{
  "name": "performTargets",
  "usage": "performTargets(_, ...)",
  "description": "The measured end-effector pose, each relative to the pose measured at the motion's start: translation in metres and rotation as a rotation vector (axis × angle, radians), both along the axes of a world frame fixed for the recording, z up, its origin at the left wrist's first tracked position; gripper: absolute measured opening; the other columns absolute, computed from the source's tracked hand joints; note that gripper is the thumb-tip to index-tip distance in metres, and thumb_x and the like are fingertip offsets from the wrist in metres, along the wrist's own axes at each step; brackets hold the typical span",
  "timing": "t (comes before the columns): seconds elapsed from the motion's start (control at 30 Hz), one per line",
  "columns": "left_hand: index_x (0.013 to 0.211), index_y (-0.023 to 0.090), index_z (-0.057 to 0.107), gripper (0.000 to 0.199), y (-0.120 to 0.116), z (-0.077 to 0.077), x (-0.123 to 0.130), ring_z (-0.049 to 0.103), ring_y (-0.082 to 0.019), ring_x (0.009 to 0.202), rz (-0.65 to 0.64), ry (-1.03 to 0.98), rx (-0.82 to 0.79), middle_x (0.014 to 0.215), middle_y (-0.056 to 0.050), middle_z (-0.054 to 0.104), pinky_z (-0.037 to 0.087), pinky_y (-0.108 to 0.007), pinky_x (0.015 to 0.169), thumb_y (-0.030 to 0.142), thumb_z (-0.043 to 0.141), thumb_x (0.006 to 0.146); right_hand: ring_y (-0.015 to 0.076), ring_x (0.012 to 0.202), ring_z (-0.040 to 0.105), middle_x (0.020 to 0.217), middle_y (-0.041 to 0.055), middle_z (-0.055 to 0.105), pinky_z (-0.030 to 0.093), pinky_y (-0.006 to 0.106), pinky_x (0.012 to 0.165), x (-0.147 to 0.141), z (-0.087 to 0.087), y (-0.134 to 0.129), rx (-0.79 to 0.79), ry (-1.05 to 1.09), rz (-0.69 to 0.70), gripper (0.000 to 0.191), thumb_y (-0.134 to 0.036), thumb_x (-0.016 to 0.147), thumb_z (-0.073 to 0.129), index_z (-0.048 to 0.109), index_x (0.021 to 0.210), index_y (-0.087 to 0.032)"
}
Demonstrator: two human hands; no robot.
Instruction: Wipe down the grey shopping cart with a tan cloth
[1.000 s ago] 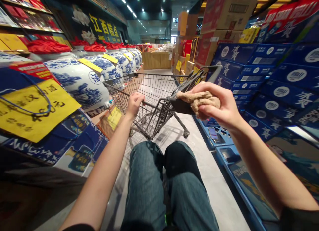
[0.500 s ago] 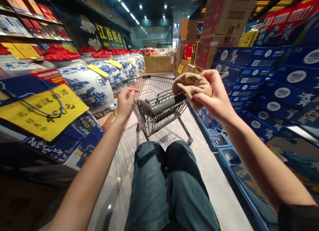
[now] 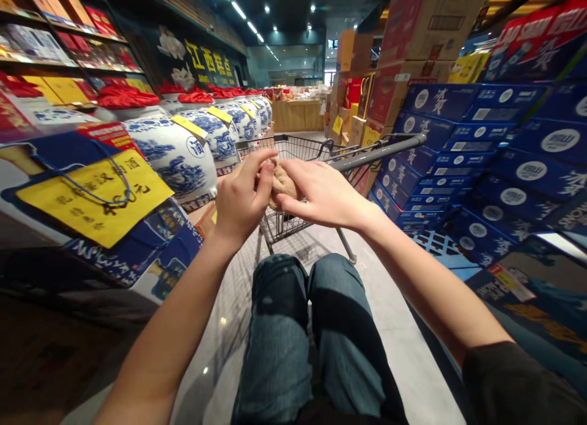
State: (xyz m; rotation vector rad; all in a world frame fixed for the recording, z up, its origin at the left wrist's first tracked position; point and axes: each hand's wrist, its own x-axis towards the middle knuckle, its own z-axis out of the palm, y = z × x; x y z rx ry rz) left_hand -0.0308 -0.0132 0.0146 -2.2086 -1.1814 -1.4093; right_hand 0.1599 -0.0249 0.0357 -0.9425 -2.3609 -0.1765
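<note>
A crumpled tan cloth [image 3: 283, 183] is bunched between my two hands, in front of the shopping cart. My left hand [image 3: 244, 195] is closed on its left side, thumb and fingers pressed against it. My right hand [image 3: 321, 192] holds it from the right, fingers over the top and thumb below; part of the cloth is hidden under them. Behind my hands stands the grey wire shopping cart [image 3: 293, 145], its dark handle [image 3: 380, 153] reaching to the right of my right hand.
Blue-and-white jars [image 3: 169, 153] with red cloth tops line the left, behind a blue box with a yellow sign [image 3: 98, 195]. Stacked blue boxes [image 3: 435, 128] and tall cartons [image 3: 408, 58] stand at right. My knees [image 3: 307, 290] are below.
My right hand has moved left with the cloth, and my left hand has come right and taken hold of it too. The cart's handle now appears turned and further right.
</note>
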Motion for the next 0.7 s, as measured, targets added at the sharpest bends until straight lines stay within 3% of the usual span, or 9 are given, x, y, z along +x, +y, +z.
performTargets(0.1,0.108,0.026,0.077,0.042,0.002,0.009,-0.021,0.069,-0.023,0.095,-0.028,0.121,-0.043,0.100,-0.006,0.073,0.053,-0.034,0.085,0.050,0.043,0.105,0.0301,0.114,0.067,0.130,0.0138,0.071,0.051,0.042,0.098,-0.004,0.007,0.007,-0.051,-0.013,0.029,0.039,-0.044,0.101,0.052,0.060,0.129,-0.018)
performTargets(0.23,0.092,0.027,0.079,0.046,-0.007,0.023,-0.032,0.065,-0.028,0.107,0.110,0.164,-0.006,0.114,-0.008,0.071,0.053,-0.041,0.089,0.056,0.046,0.103,0.0336,0.120,0.067,0.135,0.0183,0.070,0.052,0.046,0.102,-0.028,0.007,0.020,-0.108,0.008,0.016,0.052,-0.049,0.099,0.059,0.060,0.136,-0.014)
performTargets(0.33,0.110,0.028,0.077,0.039,-0.013,0.026,-0.024,0.064,-0.030,0.114,0.193,0.197,-0.038,0.122,-0.008,0.071,0.052,-0.043,0.093,0.053,0.047,0.103,0.0328,0.134,0.061,0.153,0.0182,0.058,0.051,0.046,0.111,-0.039,0.006,0.032,-0.109,0.034,0.148,0.073,-0.047,0.091,0.072,0.049,0.153,-0.016)
performTargets(0.43,0.128,0.030,0.069,0.036,-0.010,0.019,-0.020,0.066,-0.029,0.110,0.249,0.237,-0.114,0.116,-0.007,0.073,0.051,-0.042,0.093,0.044,0.047,0.104,0.0292,0.140,0.057,0.160,0.0107,0.053,0.049,0.046,0.114,-0.018,0.012,0.045,-0.105,0.075,0.232,0.075,-0.047,0.090,0.072,0.046,0.157,-0.025)
performTargets(0.53,0.124,0.029,0.071,0.034,-0.002,0.009,-0.026,0.065,-0.029,0.113,0.332,0.267,-0.143,0.116,-0.008,0.073,0.048,-0.043,0.098,0.040,0.045,0.104,0.0321,0.132,0.061,0.146,0.0097,0.064,0.049,0.052,0.111,0.037,0.023,0.058,-0.058,0.150,0.043,0.052,-0.047,0.095,0.061,0.062,0.143,-0.027)
performTargets(0.6,0.120,0.025,0.072,0.037,0.003,0.007,-0.032,0.065,-0.030,0.114,0.398,0.264,-0.171,0.118,-0.011,0.073,0.047,-0.044,0.100,0.039,0.041,0.105,0.0338,0.121,0.065,0.126,0.0117,0.074,0.048,0.051,0.105,0.078,0.028,0.064,-0.028,0.157,-0.205,0.039,-0.050,0.097,0.055,0.073,0.121,-0.024)
performTargets(0.67,0.120,0.019,0.072,0.041,0.006,0.010,-0.038,0.065,-0.029,0.116,0.460,0.237,-0.199,0.122,-0.013,0.073,0.047,-0.043,0.101,0.036,0.037,0.106,0.0324,0.111,0.066,0.109,0.0141,0.076,0.047,0.045,0.097,0.112,0.027,0.067,-0.058,0.135,-0.429,0.042,-0.054,0.100,0.047,0.073,0.103,-0.021)
performTargets(0.7,0.121,0.016,0.072,0.043,0.007,0.013,-0.040,0.065,-0.029,0.118,0.485,0.216,-0.216,0.124,-0.014,0.073,0.047,-0.043,0.103,0.034,0.035,0.106,0.0302,0.108,0.065,0.105,0.0140,0.076,0.046,0.042,0.095,0.123,0.026,0.068,-0.089,0.117,-0.476,0.044,-0.054,0.102,0.043,0.072,0.100,-0.021)
